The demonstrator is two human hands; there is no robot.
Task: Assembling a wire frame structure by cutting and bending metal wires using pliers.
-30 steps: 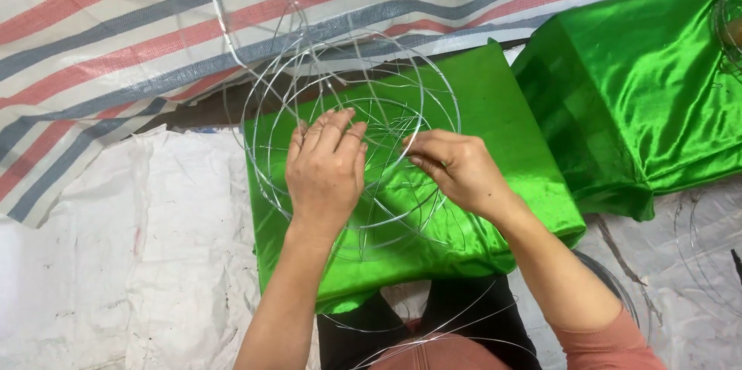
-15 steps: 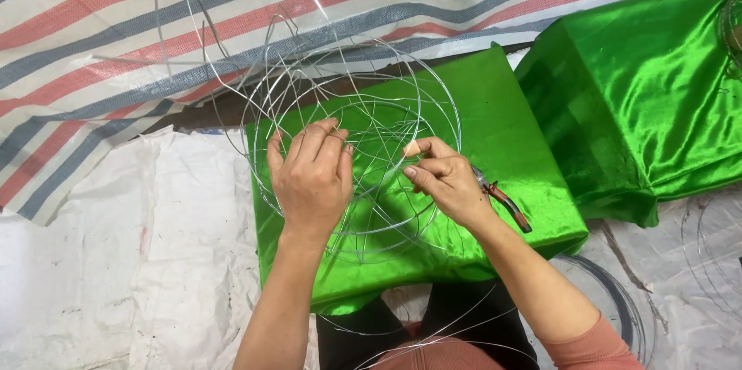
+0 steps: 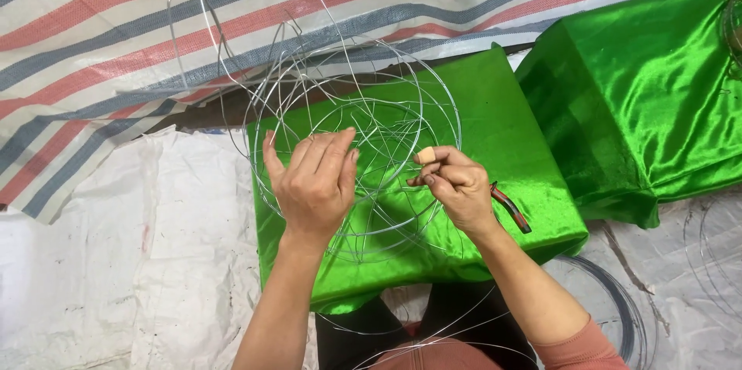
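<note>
One view only — a camera worn on the person's head, looking steeply down and slightly forward over both forearms. It sits close: the left hand (image 3: 313, 180) and right hand (image 3: 456, 184) fill the middle of the frame, above the green-draped bench (image 3: 533, 153). The striped tarp (image 3: 93, 22) runs across the top edge, the white sheeting on the floor (image 3: 116, 277) lies lower left — no second view shares the scene.
</note>
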